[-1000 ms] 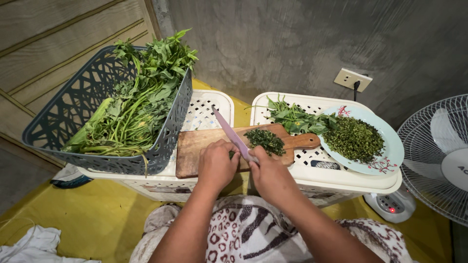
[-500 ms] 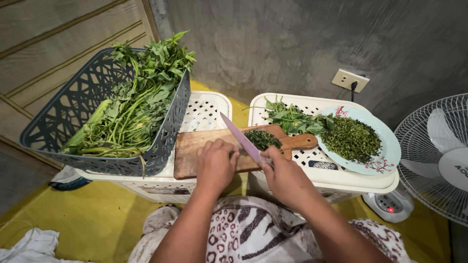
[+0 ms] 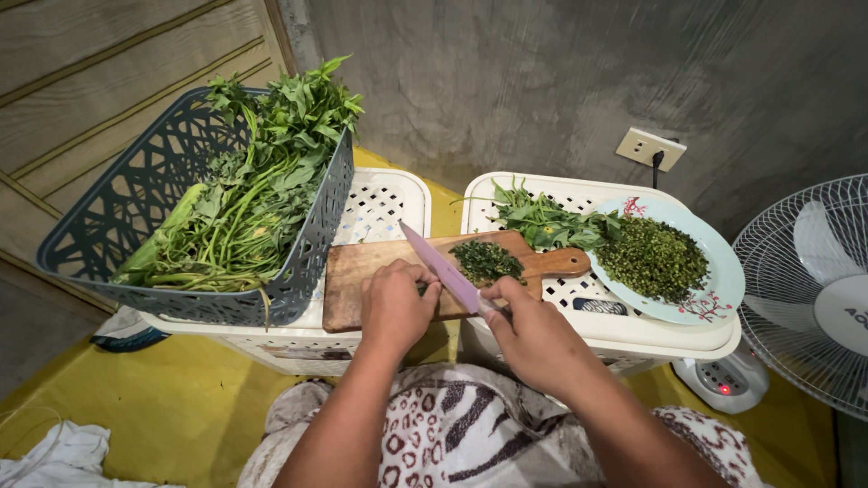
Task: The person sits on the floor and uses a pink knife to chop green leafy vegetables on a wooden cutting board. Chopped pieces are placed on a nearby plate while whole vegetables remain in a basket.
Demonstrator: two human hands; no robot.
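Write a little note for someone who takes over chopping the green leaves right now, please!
Left hand: on the wooden cutting board, fingers curled over greens at the blade.
Right hand: grips the pink-bladed knife, blade slanted up to the left over the board.
Done: a small chopped pile lies on the board; a bigger chopped heap fills the light blue plate.
Left: loose leafy stems beside the plate, and a full bunch of greens in the dark plastic basket.
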